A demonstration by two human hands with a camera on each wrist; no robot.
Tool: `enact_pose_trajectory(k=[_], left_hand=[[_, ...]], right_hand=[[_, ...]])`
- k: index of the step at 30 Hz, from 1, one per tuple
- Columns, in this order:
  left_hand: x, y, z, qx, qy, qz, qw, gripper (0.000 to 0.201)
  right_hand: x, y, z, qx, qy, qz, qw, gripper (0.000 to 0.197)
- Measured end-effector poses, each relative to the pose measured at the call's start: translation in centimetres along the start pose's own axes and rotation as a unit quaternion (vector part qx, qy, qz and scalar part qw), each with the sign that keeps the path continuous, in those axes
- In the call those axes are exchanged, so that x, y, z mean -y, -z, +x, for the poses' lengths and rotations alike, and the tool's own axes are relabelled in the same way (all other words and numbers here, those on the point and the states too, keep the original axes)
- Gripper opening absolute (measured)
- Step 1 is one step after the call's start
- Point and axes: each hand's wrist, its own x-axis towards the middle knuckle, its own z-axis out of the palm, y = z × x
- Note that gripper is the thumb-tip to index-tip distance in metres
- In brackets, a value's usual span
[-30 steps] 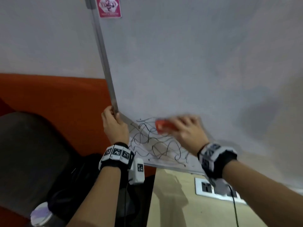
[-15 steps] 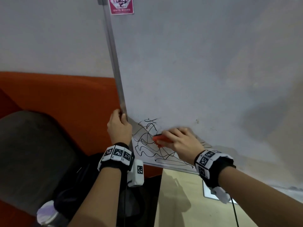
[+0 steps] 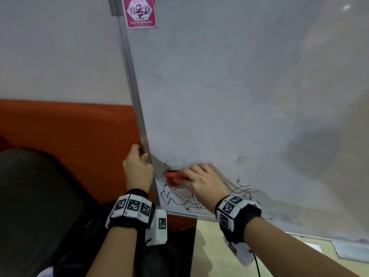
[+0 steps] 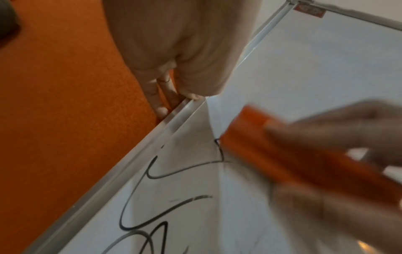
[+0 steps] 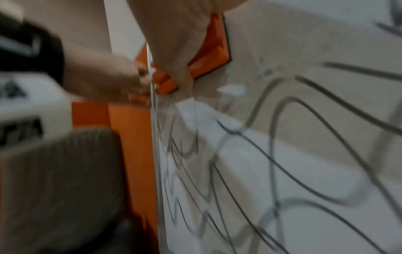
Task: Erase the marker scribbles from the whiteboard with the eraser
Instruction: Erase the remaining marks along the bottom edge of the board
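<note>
A large whiteboard with a metal frame leans upright. Black marker scribbles fill its lower left corner and also show in the left wrist view and the right wrist view. My right hand grips an orange eraser and presses it against the board at the top of the scribbles; the eraser is blurred close up. My left hand grips the board's left frame edge just above the scribbles, thumb on the front.
An orange wall panel lies behind the board on the left. A dark chair back and a black bag sit below my left arm. A pink label marks the board's top left corner.
The eraser has swept left and down from the scribbles' upper edge into their left part, wiping away the top strokes. My left hand has kept its grip on the frame.
</note>
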Motion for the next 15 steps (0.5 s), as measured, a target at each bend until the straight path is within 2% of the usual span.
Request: enact_pose_trajectory(k=[3, 5, 7, 9, 11, 13, 15], left_hand=[[0.3, -0.3, 0.1, -0.006, 0.009, -0.006, 1.000, 0.012], [0.4, -0.3, 0.1, -0.009, 0.005, -0.021, 1.000, 0.015], [0.4, -0.3, 0.1, -0.012, -0.008, -0.025, 1.000, 0.018], [0.4, 0.0, 0.1, -0.011, -0.020, -0.019, 1.000, 0.018], [0.4, 0.2, 0.1, -0.006, -0.028, -0.012, 1.000, 0.017], [0.6, 0.2, 0.3, -0.006, -0.037, -0.007, 0.999, 0.015], [0.7, 0.2, 0.4, -0.011, -0.048, -0.001, 0.999, 0.014]], right_hand=[[-0.8, 1.5, 2.7, -0.149, -0.068, -0.005, 0.987, 0.044], [-1.0, 1.3, 3.4, -0.185, -0.101, -0.004, 0.977, 0.044], [-0.3, -0.2, 2.4, -0.146, -0.068, -0.004, 0.987, 0.043], [0.8, -2.6, 0.6, -0.046, -0.007, -0.016, 0.999, 0.037], [1.8, -4.0, -0.1, 0.035, 0.034, -0.041, 0.998, 0.027], [2.3, -4.2, 1.1, 0.053, 0.072, -0.041, 0.995, 0.020], [2.3, -3.8, 3.2, 0.032, 0.109, -0.034, 0.993, 0.011]])
